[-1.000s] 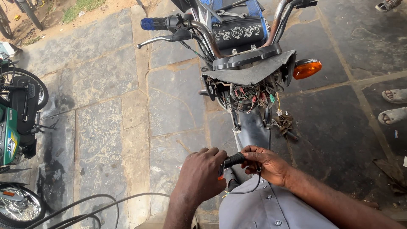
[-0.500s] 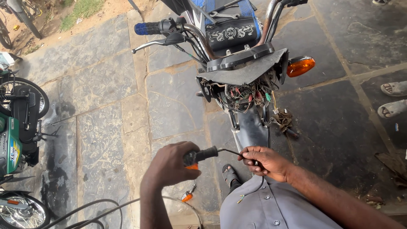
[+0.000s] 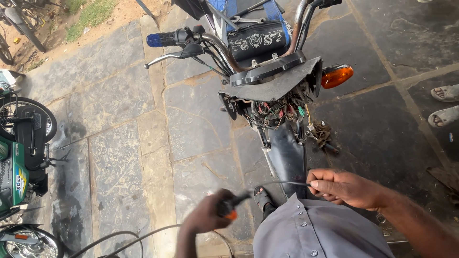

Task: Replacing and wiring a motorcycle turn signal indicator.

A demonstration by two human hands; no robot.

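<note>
Now, seen from above, a person stands at the front of a motorcycle [image 3: 267, 81] parked on grey stone paving [image 3: 119, 143]. The left hand [image 3: 208, 217] is clenched around a dark tool handle with an orange tip [image 3: 228, 208]; it is blurred, so the tool's kind cannot be told. The right hand [image 3: 342, 187] is closed around a thin black cable [image 3: 279, 183] that runs straight between the two hands, just above the person's grey buttoned shirt [image 3: 315, 229].

A second ago both hands were pressed together at the near centre, over the shirt. Half a second ago the left hand had begun to draw away to the left. By this moment the hands are well apart and the cable between them looks longer and taut. As a judgement, the cable is being drawn out or stretched through the right hand's grip, with the left hand doing the pulling.

Farther away, the motorcycle's headlamp cover is off, and a tangle of red, green and black wires [image 3: 275, 107] hangs exposed beneath the black instrument panel [image 3: 272, 76]. An orange turn signal [image 3: 337, 76] sits to the right of it, and a blue-gripped handlebar with brake lever [image 3: 167, 40] reaches to the left. The dark front mudguard [image 3: 287, 157] points towards the person, with a sandalled foot [image 3: 262, 198] beside it.

At the far left stand parts of a green motorcycle [image 3: 14, 172], and at the right edge two more sandalled feet [image 3: 444, 105] of another person.
</note>
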